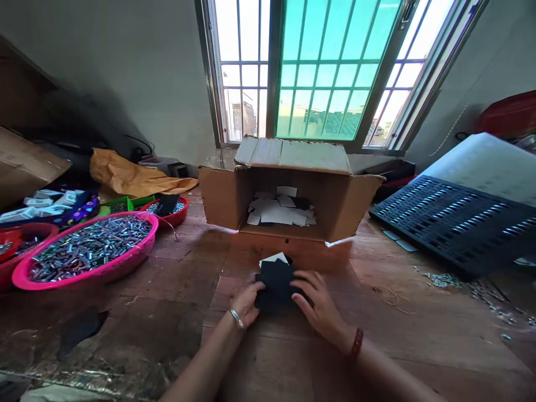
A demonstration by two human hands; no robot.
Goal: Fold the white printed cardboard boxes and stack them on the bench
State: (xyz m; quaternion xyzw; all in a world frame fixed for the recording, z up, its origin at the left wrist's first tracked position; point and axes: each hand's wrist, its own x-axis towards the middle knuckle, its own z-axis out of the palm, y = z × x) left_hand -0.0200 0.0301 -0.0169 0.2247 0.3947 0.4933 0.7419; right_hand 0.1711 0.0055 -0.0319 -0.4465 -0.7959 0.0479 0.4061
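Observation:
Several flat black pieces, like cards (275,287), lie stacked unevenly low in front of me. My left hand (248,304) grips their left edge, thumb on top and the other fingers hidden beneath. Along the right edge, my right hand (315,298) rests with its fingers stretched and apart, the tips touching the stack. A white piece (274,258) pokes out behind the black ones. Just beyond stands a cardboard box (288,230) on its side, its opening towards me, with a loose heap of white pieces (278,214) and some dark ones inside.
At left, a pink basin (138,254) holds many small metal parts, with a smaller red bowl (178,219) behind it. A black slotted panel (456,218) leans at right, near scattered metal bits (446,280). A rubber band (391,298) lies on the wooden floor. A barred window (326,72) is ahead.

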